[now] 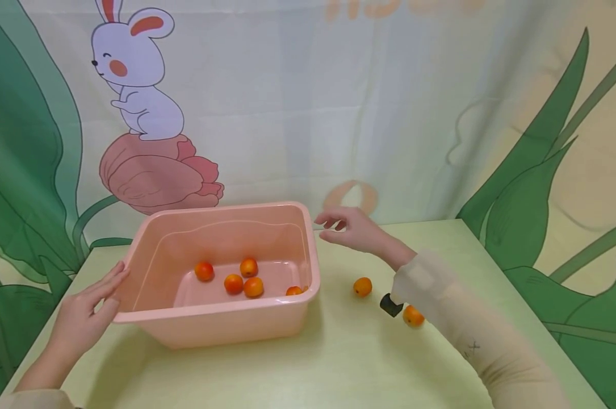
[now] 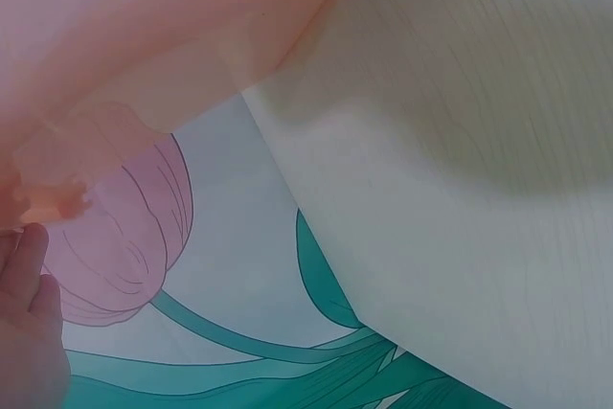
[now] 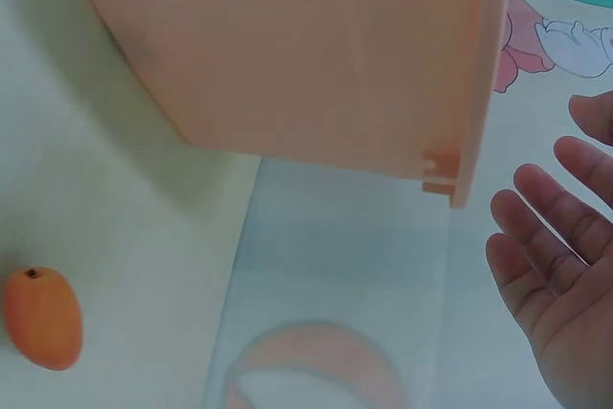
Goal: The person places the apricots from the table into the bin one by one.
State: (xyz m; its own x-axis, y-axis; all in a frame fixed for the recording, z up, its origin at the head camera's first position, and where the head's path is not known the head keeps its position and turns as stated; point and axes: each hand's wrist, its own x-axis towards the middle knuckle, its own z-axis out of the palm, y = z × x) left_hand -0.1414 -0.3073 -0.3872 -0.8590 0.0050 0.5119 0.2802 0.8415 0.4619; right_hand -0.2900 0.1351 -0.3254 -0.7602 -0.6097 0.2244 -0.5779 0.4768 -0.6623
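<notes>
A pink plastic basin [image 1: 221, 311] stands on the table with several small orange-red fruits [image 1: 233, 284] on its floor. My left hand [image 1: 85, 315] is at the basin's left end, its fairly straight fingers resting against the rim. Only part of the left hand [image 2: 34, 318] shows in the left wrist view, fingertips by the rim. Just beyond the basin's right rim, my right hand [image 1: 353, 230] hovers with fingers loosely bent and nothing in them. The right wrist view shows that hand [image 3: 575, 265] palm side, apart from the basin [image 3: 287, 55].
Right of the basin, an orange oval fruit [image 1: 362, 287] lies on the pale table [image 1: 267, 378]. Another fruit [image 1: 413, 316] is partly covered by the right sleeve, near a black object [image 1: 391, 305] at the cuff. A printed curtain [image 1: 297, 113] hangs behind the table.
</notes>
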